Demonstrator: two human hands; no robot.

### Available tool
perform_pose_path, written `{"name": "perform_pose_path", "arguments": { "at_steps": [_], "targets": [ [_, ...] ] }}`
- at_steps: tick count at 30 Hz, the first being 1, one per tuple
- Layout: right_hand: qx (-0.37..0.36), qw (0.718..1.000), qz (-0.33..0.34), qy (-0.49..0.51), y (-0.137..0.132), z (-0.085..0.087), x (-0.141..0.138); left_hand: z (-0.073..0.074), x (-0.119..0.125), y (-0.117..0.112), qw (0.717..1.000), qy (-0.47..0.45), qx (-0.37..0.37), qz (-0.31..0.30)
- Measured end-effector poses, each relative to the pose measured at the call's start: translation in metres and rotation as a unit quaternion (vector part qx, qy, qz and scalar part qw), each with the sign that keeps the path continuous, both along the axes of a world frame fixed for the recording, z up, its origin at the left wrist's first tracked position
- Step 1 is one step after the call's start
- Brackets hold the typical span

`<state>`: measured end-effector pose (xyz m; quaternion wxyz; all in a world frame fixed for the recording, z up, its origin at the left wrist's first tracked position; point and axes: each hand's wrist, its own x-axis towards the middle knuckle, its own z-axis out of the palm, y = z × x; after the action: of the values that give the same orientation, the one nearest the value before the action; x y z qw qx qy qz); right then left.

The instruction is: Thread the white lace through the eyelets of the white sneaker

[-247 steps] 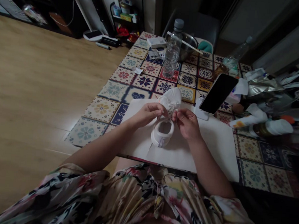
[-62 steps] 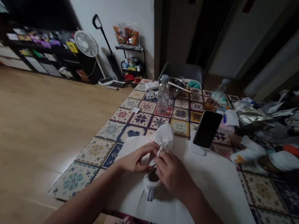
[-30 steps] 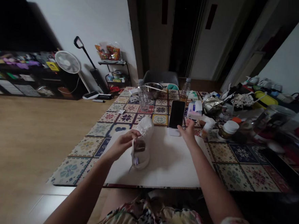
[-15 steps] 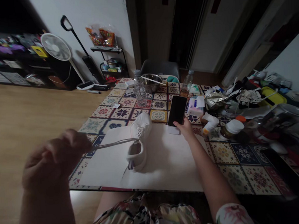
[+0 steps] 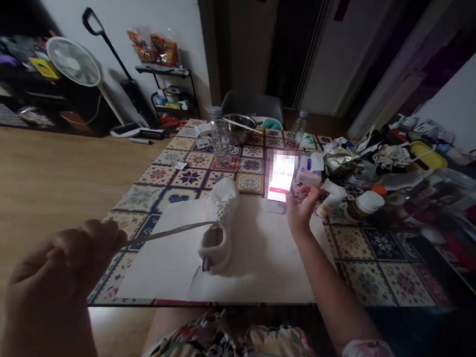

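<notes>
My left hand (image 5: pixel 67 259) is closed on the shoelaces (image 5: pixel 173 230) and holds them taut to the left of a white lace-up sneaker (image 5: pixel 223 204). The sneaker lies on a white sheet (image 5: pixel 265 262), its toe pointing away from me and its opening toward me. A smartphone (image 5: pixel 281 176) with a lit screen leans upright on a small white stand (image 5: pixel 275 206) past the sheet's far edge. My right hand (image 5: pixel 302 210) is at the phone's lower right, thumb by the screen and fingers apart, gripping nothing. Whether the thumb touches the screen I cannot tell.
Farther back on the patterned table stand two clear bottles (image 5: pixel 220 136) and a metal bowl (image 5: pixel 238 125). To the right are a tissue pack (image 5: pixel 310 170), a white-capped jar (image 5: pixel 365 205) and mixed clutter. A standing fan (image 5: pixel 73 61) is on the left.
The phone screen has gone from dark to lit. My right hand has pulled back slightly to the right from the screen. My left hand has moved left and down, still holding the laces.
</notes>
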<state>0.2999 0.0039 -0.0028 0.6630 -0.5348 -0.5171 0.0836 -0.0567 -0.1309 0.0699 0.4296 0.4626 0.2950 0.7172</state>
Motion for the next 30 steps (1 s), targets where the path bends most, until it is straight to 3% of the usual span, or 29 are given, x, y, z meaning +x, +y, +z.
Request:
{"name": "perform_pose_path", "arguments": {
  "at_steps": [2,4,8,10,15,18,21,25,30],
  "targets": [
    [0.014,0.984,0.157,-0.087,-0.024,0.013,-0.024,0.007,0.009,0.002,0.996,0.053,0.061,-0.034],
    [-0.021,0.916,0.347,-0.202,-0.044,0.026,-0.053,0.017,0.022,0.006,0.988,0.078,0.107,-0.074],
    [-0.027,0.834,0.449,-0.321,-0.059,0.045,-0.101,0.034,0.045,0.014,0.951,0.137,0.223,-0.166],
    [-0.035,0.815,0.467,-0.341,-0.058,0.050,-0.114,0.038,0.050,0.015,0.938,0.169,0.246,-0.178],
    [-0.049,0.810,0.455,-0.367,-0.053,0.054,-0.121,0.036,0.046,0.018,0.907,0.201,0.281,-0.239],
    [-0.039,0.777,0.490,-0.393,-0.051,0.050,-0.117,0.035,0.043,0.018,0.918,0.186,0.265,-0.229],
    [-0.007,0.763,0.514,-0.392,-0.049,0.044,-0.115,0.034,0.043,0.019,0.930,0.153,0.246,-0.226],
    [0.002,0.779,0.506,-0.369,-0.046,0.036,-0.116,0.035,0.048,0.022,0.934,0.121,0.230,-0.246],
    [-0.005,0.837,0.481,-0.260,-0.048,0.032,-0.117,0.040,0.053,0.027,0.940,0.074,0.222,-0.248]
  ]
}}
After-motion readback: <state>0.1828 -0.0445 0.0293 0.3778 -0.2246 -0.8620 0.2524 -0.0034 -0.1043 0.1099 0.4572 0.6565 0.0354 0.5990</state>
